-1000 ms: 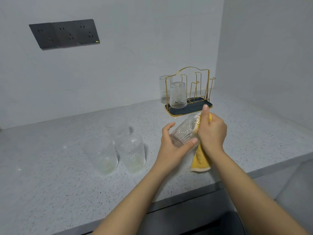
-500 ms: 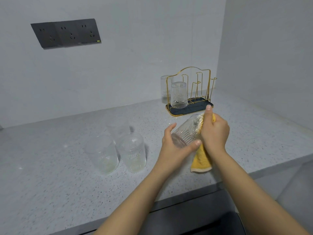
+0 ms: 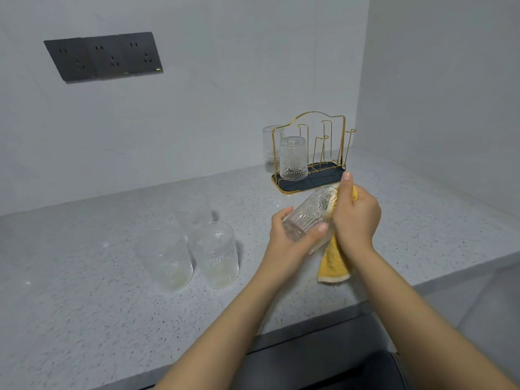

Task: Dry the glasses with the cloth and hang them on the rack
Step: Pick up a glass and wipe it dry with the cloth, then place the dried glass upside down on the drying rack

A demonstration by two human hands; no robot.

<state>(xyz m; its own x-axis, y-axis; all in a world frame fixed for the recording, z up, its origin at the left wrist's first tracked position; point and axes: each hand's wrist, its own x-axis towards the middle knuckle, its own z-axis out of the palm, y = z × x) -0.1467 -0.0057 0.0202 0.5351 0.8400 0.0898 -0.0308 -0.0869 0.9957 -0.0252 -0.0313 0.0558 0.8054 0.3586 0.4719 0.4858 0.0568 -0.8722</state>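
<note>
A ribbed, embossed drinking glass [image 3: 308, 216] is held tilted above the desk [image 3: 84, 319], its base toward the person and its mouth pointing up and away toward the rack. The left hand [image 3: 292, 237] wraps the base end, thumb across the near side and fingers curled behind it, so that grip is closed on the glass. The right hand [image 3: 356, 218] clutches a yellow cloth [image 3: 333, 263] against the glass's right side near the rim, fingers curled round the fabric and the thumb stretched straight up; the cloth's loose end hangs down below both hands.

Just beyond the hands stands a gold wire rack [image 3: 312, 153] on a dark tray, close to the corner of the walls. One embossed glass [image 3: 293, 158] hangs upside down on its front left peg, and another glass [image 3: 270, 143] sits upside down at the rack's back left, partly behind the frame. To the left, well apart from the rack, three more glasses [image 3: 215, 254] stand clustered upright on the speckled grey desk. On the wall above them is a dark row of power sockets [image 3: 104, 56].
</note>
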